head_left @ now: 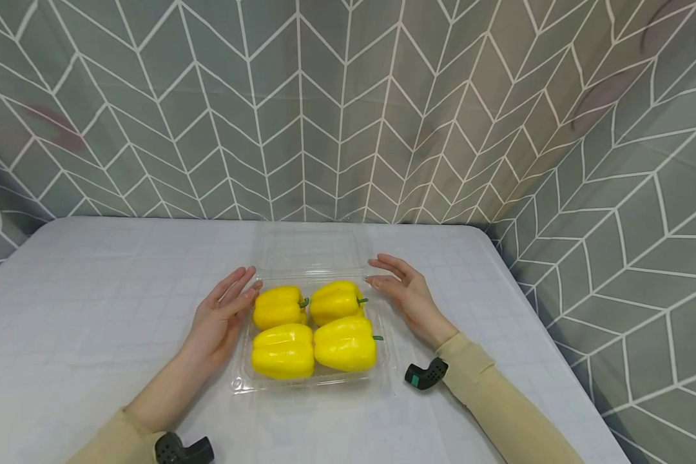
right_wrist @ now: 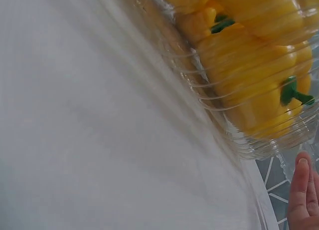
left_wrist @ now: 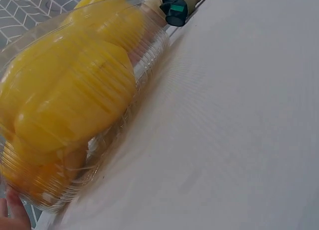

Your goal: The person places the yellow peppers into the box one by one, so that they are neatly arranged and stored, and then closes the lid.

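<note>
Several yellow bell peppers (head_left: 345, 345) with green stems lie in two rows inside a clear plastic clamshell box (head_left: 243, 385). Its transparent lid (head_left: 313, 248) is folded back flat behind it. At the box's back left corner is my left hand (head_left: 217, 319), its extended fingers right at the rim. My right hand (head_left: 406, 296) is by the back right corner, fingertips close to the hinge and lid. In the right wrist view, green stems (right_wrist: 288, 91) show through the ribbed side wall, and my right fingers (right_wrist: 300, 182) stand just past the box's end.
A white cloth (head_left: 122, 309) covers the table under the box. Behind and to the right hangs a grey curtain (head_left: 319, 116) with white zigzag lines. Black devices (head_left: 426, 374) are worn at both wrists, over beige sleeves (head_left: 499, 399).
</note>
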Available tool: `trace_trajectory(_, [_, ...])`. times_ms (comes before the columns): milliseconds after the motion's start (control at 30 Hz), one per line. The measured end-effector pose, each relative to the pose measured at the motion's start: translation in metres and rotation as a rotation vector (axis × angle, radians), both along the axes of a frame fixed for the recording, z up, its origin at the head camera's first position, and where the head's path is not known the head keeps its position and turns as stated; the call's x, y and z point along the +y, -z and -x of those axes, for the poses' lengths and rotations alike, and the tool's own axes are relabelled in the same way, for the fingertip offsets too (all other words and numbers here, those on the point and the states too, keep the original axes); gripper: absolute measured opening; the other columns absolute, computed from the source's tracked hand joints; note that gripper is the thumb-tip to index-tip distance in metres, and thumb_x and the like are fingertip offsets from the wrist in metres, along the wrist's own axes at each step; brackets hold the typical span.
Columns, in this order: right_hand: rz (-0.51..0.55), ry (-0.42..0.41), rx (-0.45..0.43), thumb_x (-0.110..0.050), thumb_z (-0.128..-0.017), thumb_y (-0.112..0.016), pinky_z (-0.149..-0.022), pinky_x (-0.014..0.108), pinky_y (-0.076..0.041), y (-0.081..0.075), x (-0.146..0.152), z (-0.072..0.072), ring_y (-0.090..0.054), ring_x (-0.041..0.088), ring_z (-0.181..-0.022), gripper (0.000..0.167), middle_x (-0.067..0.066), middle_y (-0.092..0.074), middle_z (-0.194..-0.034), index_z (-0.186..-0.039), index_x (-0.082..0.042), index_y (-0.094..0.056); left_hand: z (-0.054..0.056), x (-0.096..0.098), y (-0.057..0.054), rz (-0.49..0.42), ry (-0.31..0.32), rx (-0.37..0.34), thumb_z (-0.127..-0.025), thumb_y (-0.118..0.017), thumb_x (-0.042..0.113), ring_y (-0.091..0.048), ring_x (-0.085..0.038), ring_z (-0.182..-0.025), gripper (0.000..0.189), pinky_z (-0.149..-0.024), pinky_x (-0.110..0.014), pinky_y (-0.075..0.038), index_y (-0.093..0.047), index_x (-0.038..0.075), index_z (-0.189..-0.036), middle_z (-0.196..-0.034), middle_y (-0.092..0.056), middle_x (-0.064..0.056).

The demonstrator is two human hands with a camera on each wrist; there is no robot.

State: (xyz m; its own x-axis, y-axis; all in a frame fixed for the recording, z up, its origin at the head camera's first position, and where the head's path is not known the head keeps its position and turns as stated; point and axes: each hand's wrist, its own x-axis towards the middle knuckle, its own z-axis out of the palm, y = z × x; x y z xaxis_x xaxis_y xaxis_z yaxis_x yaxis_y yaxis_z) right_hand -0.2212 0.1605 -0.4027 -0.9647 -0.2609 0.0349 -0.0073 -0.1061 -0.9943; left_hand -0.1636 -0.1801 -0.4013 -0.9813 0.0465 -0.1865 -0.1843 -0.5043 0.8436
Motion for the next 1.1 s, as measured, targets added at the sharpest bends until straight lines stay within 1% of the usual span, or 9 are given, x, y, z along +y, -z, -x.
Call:
trace_trajectory(233, [0.021, 0.009, 0.012, 0.002, -0.096, -0.062, -0.1, 0.026, -0.056, -0.0012, -0.0013, -0.0009, -0.067, 0.015, -0.107, 0.061, 0.018, -0.047, -0.148, -0.15, 0.002, -0.034, -0.0004, -0.0005, 0.0019, 0.019, 0.0, 0.016, -0.1, -0.062, 0.01, -0.062, -0.002, -0.118, 0.072, -0.104, -0.015, -0.048, -0.021, 0.013, -0.159, -0.161, -0.037, 0.003])
trace_trajectory(400, [0.022, 0.02, 0.022, 0.003, -0.095, -0.062, -0.1, 0.027, -0.056, -0.0019, -0.0023, -0.0009, -0.067, 0.015, -0.106, 0.061, 0.019, -0.048, -0.147, -0.15, 0.0, -0.036, -0.0009, -0.0002, 0.0021, 0.027, -0.005, 0.027, -0.099, -0.062, 0.01, -0.061, -0.003, -0.119, 0.07, -0.105, -0.015, -0.048, -0.024, 0.013, -0.158, -0.157, -0.042, 0.005])
trace_trajectory(700, [0.024, 0.028, 0.05, 0.006, -0.094, -0.062, -0.098, 0.026, -0.057, -0.0004, -0.0015, -0.0001, -0.068, 0.014, -0.104, 0.063, 0.02, -0.051, -0.14, -0.151, -0.003, -0.038, -0.0012, 0.0009, 0.002, 0.02, 0.0, 0.053, -0.1, -0.06, 0.007, -0.059, -0.006, -0.122, 0.069, -0.105, -0.016, -0.049, -0.022, 0.013, -0.158, -0.156, -0.04, 0.002])
trace_trajectory(800, [0.017, 0.023, 0.047, 0.006, -0.094, -0.062, -0.098, 0.026, -0.057, -0.0013, -0.0017, -0.0007, -0.067, 0.014, -0.104, 0.06, 0.021, -0.05, -0.139, -0.149, -0.001, -0.04, -0.0018, 0.0013, 0.0017, 0.03, 0.001, 0.06, -0.1, -0.06, 0.007, -0.057, -0.008, -0.126, 0.07, -0.105, -0.016, -0.048, -0.022, 0.014, -0.159, -0.157, -0.038, 0.001])
trace_trajectory(933, [0.014, 0.021, 0.055, 0.008, -0.094, -0.062, -0.097, 0.026, -0.058, -0.002, -0.002, -0.0009, -0.068, 0.013, -0.103, 0.058, 0.019, -0.051, -0.135, -0.148, 0.001, -0.042, -0.0022, 0.0011, 0.002, 0.064, 0.011, 0.073, -0.101, -0.059, 0.008, -0.053, -0.01, -0.131, 0.071, -0.105, -0.015, -0.048, -0.021, 0.017, -0.16, -0.159, -0.034, -0.001])
trace_trajectory(1033, [0.01, 0.024, 0.06, 0.008, -0.094, -0.062, -0.096, 0.026, -0.058, -0.0016, -0.0019, -0.0006, -0.068, 0.014, -0.102, 0.056, 0.017, -0.052, -0.131, -0.147, 0.002, -0.043, -0.0027, 0.0009, 0.0025, 0.092, 0.022, 0.087, -0.101, -0.058, 0.009, -0.053, -0.009, -0.129, 0.071, -0.105, -0.014, -0.047, -0.02, 0.02, -0.16, -0.158, -0.034, -0.001])
trace_trajectory(1100, [0.004, 0.024, 0.065, 0.008, -0.094, -0.062, -0.095, 0.026, -0.059, -0.0012, -0.0018, -0.0006, -0.068, 0.014, -0.102, 0.055, 0.018, -0.053, -0.13, -0.145, 0.005, -0.043, -0.0031, 0.0012, 0.0028, 0.1, 0.022, 0.098, -0.101, -0.058, 0.009, -0.055, -0.008, -0.127, 0.071, -0.105, -0.014, -0.047, -0.02, 0.019, -0.16, -0.154, -0.038, 0.0])
